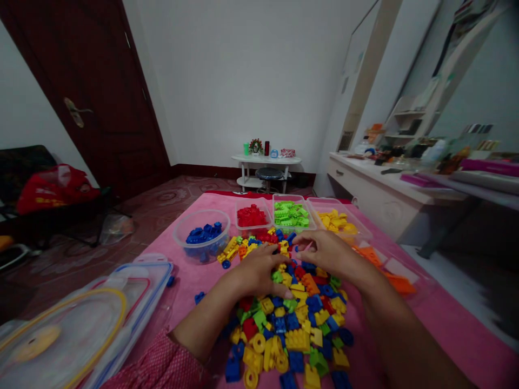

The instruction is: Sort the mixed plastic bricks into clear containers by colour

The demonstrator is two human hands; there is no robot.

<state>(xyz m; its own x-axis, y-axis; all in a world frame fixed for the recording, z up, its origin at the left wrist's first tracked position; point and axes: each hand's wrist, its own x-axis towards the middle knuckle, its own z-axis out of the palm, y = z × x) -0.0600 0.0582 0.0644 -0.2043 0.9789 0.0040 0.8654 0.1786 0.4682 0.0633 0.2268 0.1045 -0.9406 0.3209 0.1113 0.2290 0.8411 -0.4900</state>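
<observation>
A mixed pile of plastic building blocks (pixel 298 340) in yellow, blue, green, red and orange spreads over the pink cloth in front of me. My left hand (pixel 259 270) rests palm down on the pile's upper left part, fingers apart, holding nothing visible. At the pile's far side, my right hand (pixel 320 251) has thumb and fingers pinched around what looks like a small blue building block (pixel 297 249), mostly covered by the fingertips. Beyond the hands stand a round tub of blue blocks (pixel 178 233), a box of red blocks (pixel 236 217), a box of green blocks (pixel 275 202) and a box of yellow blocks (pixel 365 229).
Clear container lids (pixel 140 294) lie stacked at the table's left edge. A clear container with orange blocks (pixel 399 282) sits beyond my right forearm. Loose blue blocks (pixel 199 297) lie left of the pile. A white dresser (pixel 377 189) stands to the right.
</observation>
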